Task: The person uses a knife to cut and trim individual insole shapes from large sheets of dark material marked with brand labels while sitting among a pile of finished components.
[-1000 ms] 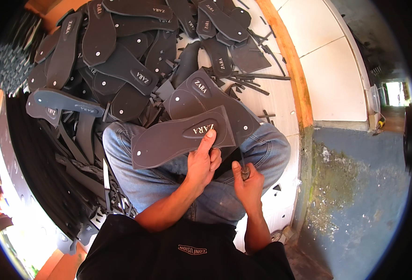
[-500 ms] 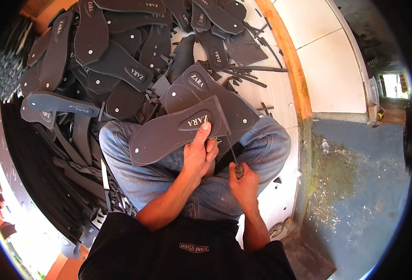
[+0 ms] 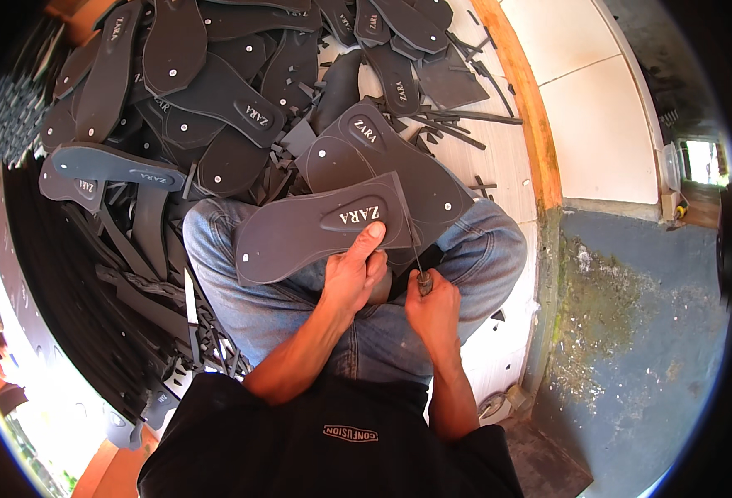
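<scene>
I sit with a dark grey rubber sandal sole (image 3: 299, 236) across my knees, its heel end still square. My left hand (image 3: 356, 275) pinches that heel end, thumb on top. My right hand (image 3: 432, 307) grips a thin knife (image 3: 416, 257) whose blade stands against the sole's right edge. More soles (image 3: 399, 166) lie stacked under it on my lap.
A big heap of similar dark soles (image 3: 216, 91) and cut-off strips (image 3: 133, 266) covers the floor ahead and to my left. A wooden beam (image 3: 523, 100) and white tiles (image 3: 598, 108) run along the right, above a stained blue-grey wall (image 3: 631, 332).
My right hand has risen from my lap and brought the knife up to the sole's right edge. The left hand has kept its hold on the sole.
</scene>
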Demonstrator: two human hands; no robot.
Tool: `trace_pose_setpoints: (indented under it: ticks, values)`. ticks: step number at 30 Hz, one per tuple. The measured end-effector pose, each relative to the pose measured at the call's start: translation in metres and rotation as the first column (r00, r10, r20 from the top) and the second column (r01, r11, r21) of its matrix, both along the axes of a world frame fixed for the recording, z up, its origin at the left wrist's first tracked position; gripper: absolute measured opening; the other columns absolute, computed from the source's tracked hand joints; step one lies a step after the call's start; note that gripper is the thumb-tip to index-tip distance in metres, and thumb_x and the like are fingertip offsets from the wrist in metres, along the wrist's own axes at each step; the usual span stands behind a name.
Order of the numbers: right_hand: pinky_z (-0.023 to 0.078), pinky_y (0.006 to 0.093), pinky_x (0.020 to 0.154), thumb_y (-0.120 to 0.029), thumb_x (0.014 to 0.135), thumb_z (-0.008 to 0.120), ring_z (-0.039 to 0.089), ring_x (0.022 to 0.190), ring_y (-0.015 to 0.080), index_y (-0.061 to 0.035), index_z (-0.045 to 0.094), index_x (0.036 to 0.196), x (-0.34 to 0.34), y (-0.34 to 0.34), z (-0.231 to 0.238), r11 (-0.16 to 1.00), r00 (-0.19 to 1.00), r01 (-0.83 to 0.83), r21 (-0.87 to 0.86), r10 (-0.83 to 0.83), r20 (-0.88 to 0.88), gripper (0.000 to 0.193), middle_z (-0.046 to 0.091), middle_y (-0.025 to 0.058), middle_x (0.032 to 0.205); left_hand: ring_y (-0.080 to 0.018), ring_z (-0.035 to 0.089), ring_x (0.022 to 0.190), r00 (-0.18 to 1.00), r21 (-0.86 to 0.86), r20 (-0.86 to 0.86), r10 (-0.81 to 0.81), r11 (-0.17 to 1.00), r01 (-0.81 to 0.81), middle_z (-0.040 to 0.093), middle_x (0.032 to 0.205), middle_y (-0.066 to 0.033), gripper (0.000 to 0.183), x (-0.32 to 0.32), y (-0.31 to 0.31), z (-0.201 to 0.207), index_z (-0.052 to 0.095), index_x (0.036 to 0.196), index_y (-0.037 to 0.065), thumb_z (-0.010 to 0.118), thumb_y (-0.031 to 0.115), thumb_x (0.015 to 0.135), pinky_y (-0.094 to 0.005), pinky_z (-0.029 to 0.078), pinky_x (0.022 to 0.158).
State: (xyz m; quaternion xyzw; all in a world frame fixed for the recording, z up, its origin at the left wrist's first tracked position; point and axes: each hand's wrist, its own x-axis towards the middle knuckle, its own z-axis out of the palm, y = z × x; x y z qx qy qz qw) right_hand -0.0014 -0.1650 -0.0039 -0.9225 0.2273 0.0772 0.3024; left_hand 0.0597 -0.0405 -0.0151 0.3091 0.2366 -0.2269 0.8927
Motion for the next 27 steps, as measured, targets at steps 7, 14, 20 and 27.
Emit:
trace_pose_setpoints:
  ticks: [7, 14, 20, 27]
  values:
    - [0.043, 0.051, 0.061, -0.015, 0.081, 0.057, 0.057, 0.068, 0.0446, 0.0005, 0.055, 0.068, 0.022, 0.002, 0.0, 0.998, 0.997, -0.066, -0.02, 0.067, 0.036, 0.021, 0.058, 0.0249, 0.065, -0.0053, 0.03, 0.039, 0.998, 0.021, -0.008, -0.065, 0.998, 0.065, 0.039, 0.051, 0.0043, 0.02, -0.015, 0.005, -0.005, 0.052, 0.078, 0.01, 0.063, 0.025, 0.086, -0.0215, 0.021, 0.037]
    - [0.033, 0.0237, 0.041, -0.027, 0.084, 0.063, 0.044, 0.045, 0.007, -0.0019, 0.058, 0.072, 0.055, -0.019, -0.002, 0.611, 0.968, 0.249, 0.751, -0.142, -0.205, 0.028, 0.051, 0.0014, 0.055, -0.0044, 0.036, 0.04, 0.973, 0.078, -0.017, -0.232, 0.969, 0.232, 0.05, 0.062, 0.0025, 0.017, -0.066, 0.024, -0.003, 0.057, 0.091, 0.007, 0.064, 0.021, 0.085, -0.0213, 0.024, 0.035]
    - [0.033, 0.0213, 0.043, -0.023, 0.08, 0.071, 0.044, 0.049, 0.0038, -0.0032, 0.062, 0.077, 0.009, -0.019, 0.015, 0.611, 0.961, 0.108, 0.784, 0.139, -0.241, 0.022, 0.051, -0.0031, 0.059, -0.02, 0.063, 0.082, 0.985, 0.108, -0.17, 0.025, 0.994, -0.007, 0.062, 0.098, -0.0071, 0.035, -0.078, 0.062, -0.019, 0.053, 0.114, 0.005, 0.059, 0.028, 0.088, -0.0367, 0.052, 0.069]
    - [0.041, 0.0239, 0.056, -0.025, 0.083, 0.069, 0.05, 0.062, 0.0054, -0.001, 0.063, 0.081, -0.053, -0.001, 0.009, 0.535, 0.921, -0.095, 0.839, 0.368, -0.13, 0.025, 0.055, -0.003, 0.062, -0.0132, 0.062, 0.081, 0.994, 0.343, -0.019, 0.111, 0.934, -0.097, 0.064, 0.092, -0.0049, 0.022, -0.009, 0.139, -0.005, 0.054, 0.103, 0.006, 0.056, 0.023, 0.09, -0.0257, 0.052, 0.069]
